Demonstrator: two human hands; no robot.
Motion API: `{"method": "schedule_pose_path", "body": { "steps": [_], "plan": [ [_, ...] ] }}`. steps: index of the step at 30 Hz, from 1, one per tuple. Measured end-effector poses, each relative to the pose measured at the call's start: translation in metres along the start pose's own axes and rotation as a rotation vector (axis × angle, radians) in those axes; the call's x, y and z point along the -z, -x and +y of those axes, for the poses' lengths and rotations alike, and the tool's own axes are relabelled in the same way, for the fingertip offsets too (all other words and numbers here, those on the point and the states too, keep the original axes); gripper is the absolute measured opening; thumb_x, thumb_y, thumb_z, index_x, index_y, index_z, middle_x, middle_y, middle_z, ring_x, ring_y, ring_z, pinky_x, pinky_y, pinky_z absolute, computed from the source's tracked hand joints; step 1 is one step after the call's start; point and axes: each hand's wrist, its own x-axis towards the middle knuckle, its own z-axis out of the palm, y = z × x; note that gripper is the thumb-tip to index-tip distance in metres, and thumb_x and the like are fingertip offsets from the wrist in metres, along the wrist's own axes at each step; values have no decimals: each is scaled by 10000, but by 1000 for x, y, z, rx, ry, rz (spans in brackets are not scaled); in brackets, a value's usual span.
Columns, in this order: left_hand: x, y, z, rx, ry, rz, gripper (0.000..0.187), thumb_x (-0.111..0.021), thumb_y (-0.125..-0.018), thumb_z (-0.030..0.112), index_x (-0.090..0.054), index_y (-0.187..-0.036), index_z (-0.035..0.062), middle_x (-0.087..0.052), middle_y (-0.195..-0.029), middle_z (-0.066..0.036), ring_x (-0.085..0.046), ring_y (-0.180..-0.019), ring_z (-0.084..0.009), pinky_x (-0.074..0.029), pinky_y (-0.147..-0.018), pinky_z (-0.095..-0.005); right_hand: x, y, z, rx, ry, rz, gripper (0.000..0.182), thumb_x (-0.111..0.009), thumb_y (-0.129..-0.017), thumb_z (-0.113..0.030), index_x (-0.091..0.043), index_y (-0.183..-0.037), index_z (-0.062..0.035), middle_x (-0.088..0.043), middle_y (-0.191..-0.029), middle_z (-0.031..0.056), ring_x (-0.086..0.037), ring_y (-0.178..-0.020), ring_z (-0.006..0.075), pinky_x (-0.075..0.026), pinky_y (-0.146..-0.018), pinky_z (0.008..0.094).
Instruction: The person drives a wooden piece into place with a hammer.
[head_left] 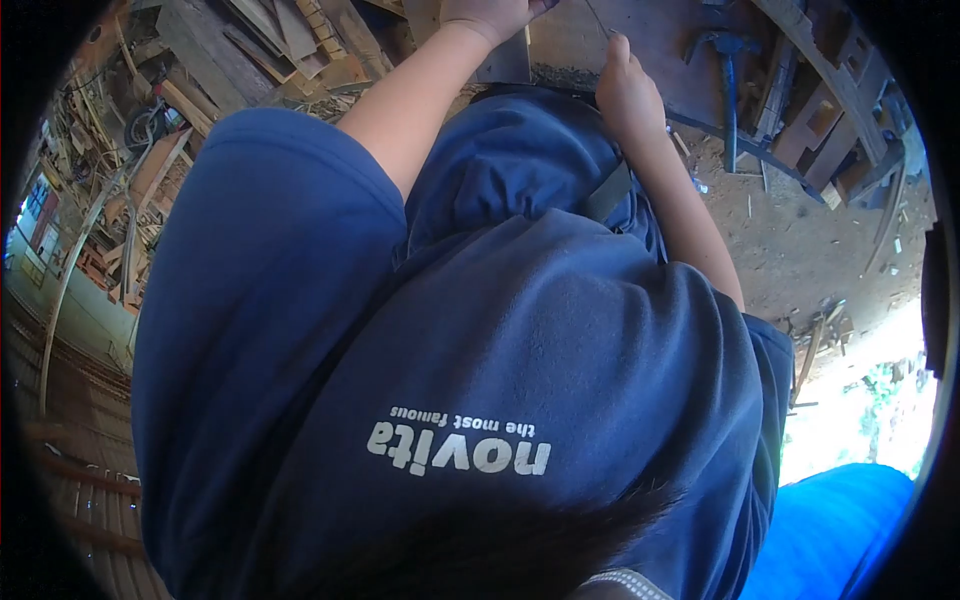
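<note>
My dark blue shirt fills most of the view. Both bare arms reach forward to the top edge. My left hand (488, 14) sits at the top of a wooden board (508, 62); its fingers are cut off by the frame edge, so its grip is hidden. My right hand (626, 92) is closed in a fist around a thin metal tool (597, 16) that slants up over a flat reddish-brown plank (655, 35). The tool's tip and its kind are too small to tell.
A hammer (728, 62) lies on the ground at the upper right beside notched timber pieces (820, 95). Stacked planks and scrap wood (250, 45) crowd the upper left. Bare dirt with wood chips (800, 240) lies to the right. A blue object (850, 520) is at the lower right.
</note>
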Motion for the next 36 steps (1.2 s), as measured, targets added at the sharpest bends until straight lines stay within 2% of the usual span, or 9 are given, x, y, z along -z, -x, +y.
{"method": "schedule_pose_path", "body": {
  "steps": [3,5,9,15,18,20,23,27,36],
  "plan": [
    [0,0,1,9,13,-30,551,-671,-763,433,-501,-1103,33,-500,-1077,-142,-503,-1013,-319,-451,-826,-455,-6,-16,0,51,-14,45,199,-438,-877,-72,-387,-1066,-33,-616,-933,268,-629,-803,463,-516,-689,539],
    [-1,0,1,-10,-11,45,547,-658,-767,449,-512,-1093,35,-505,-1071,-140,-504,-1014,-319,-452,-820,-461,-10,-23,1,71,-22,55,203,-438,-889,-81,-389,-1078,-26,-618,-893,301,-602,-790,509,-492,-686,571],
    [-4,1,0,-7,-49,82,550,-652,-767,461,-518,-1087,33,-513,-1060,-139,-510,-1008,-318,-453,-814,-459,-5,-9,6,84,-41,41,211,-447,-871,-67,-400,-1073,-35,-617,-925,269,-624,-800,470,-513,-689,542],
    [-3,0,0,-3,-31,-7,531,-645,-779,439,-516,-1093,30,-520,-1045,-142,-522,-994,-320,-454,-803,-452,-10,4,17,10,-44,-5,243,-462,-863,-66,-397,-1095,-38,-617,-923,272,-618,-803,479,-511,-696,541],
    [-3,0,0,-3,0,16,539,-642,-782,441,-515,-1109,32,-522,-1056,-145,-525,-996,-323,-454,-804,-461,-16,-21,-1,48,-51,23,244,-462,-861,-67,-392,-1092,-32,-616,-928,272,-618,-810,479,-509,-702,542],
    [-6,2,1,6,-32,62,562,-648,-777,451,-511,-1133,38,-523,-1069,-148,-528,-995,-325,-450,-806,-473,-12,-33,-16,39,-135,45,246,-436,-898,-85,-371,-1123,-12,-605,-894,331,-592,-816,523,-480,-701,577],
    [1,1,2,18,-47,-14,580,-645,-779,461,-506,-1156,44,-523,-1081,-150,-528,-1003,-323,-448,-807,-479,-25,-21,-6,29,-153,42,228,-445,-881,-82,-385,-1086,0,-604,-933,298,-610,-809,500,-509,-707,551],
    [-2,-1,-2,9,9,55,572,-651,-772,461,-505,-1141,49,-520,-1066,-144,-523,-1003,-313,-446,-804,-472,-31,2,5,-44,-140,-21,222,-451,-885,-81,-376,-1072,13,-599,-929,315,-607,-810,513,-512,-709,550],
    [-23,2,-5,-29,-116,126,349,-565,-828,371,-510,-1014,82,-515,-1023,-103,-507,-988,-271,-447,-784,-444,0,-18,-28,-38,-75,-105,220,-463,-878,-65,-368,-1063,6,-608,-930,310,-626,-826,477,-517,-726,537]
  ]
}}
